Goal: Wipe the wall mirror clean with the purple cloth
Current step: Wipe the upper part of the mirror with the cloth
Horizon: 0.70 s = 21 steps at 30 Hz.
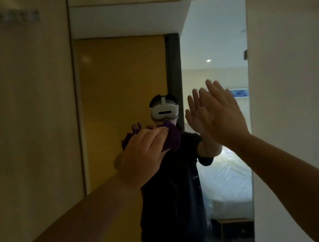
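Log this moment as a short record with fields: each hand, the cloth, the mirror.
left hand: grips the bunched purple cloth, held against the glass
right hand: flat, fingers straight, at the glass
tall wall mirror: reflects a yellow door, a white bed and the person

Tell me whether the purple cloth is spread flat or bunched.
Bunched: the purple cloth is wadded under the left hand, folds bulging past the fingers.

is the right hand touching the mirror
Touching: the head view shows the right hand, fingers straight, meeting its own reflection on the mirror with no gap at the fingertips.
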Motion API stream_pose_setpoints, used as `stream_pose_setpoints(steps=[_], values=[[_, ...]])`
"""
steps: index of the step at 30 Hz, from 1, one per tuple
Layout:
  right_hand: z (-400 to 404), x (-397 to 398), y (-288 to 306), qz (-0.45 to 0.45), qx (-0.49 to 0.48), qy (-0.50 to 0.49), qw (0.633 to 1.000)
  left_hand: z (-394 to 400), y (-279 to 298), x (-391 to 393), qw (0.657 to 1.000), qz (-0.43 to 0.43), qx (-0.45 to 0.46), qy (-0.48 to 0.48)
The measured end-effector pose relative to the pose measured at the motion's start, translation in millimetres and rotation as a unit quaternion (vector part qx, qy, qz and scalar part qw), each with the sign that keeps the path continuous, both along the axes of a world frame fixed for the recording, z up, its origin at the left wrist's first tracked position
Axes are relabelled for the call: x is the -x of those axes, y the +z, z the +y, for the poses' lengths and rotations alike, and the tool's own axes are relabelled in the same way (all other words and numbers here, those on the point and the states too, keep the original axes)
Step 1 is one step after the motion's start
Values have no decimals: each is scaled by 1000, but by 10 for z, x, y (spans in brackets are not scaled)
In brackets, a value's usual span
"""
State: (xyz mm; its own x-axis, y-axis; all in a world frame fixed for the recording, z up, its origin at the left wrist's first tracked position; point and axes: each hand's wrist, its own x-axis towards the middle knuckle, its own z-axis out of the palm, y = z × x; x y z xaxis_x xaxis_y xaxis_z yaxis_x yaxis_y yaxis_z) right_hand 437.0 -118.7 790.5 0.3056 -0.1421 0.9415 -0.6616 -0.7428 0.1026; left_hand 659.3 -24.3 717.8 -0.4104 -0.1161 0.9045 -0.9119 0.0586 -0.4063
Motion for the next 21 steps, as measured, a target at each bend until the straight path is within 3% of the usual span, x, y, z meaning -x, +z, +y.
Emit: stream_pose_setpoints(steps=[9,21], values=[[393,-970,-713,44,-4,-31,999,742,-33,-1144,1000,10,18,8],[11,-1464,-942,75,-7,-150,986,769,-141,-1675,999,25,26,12]])
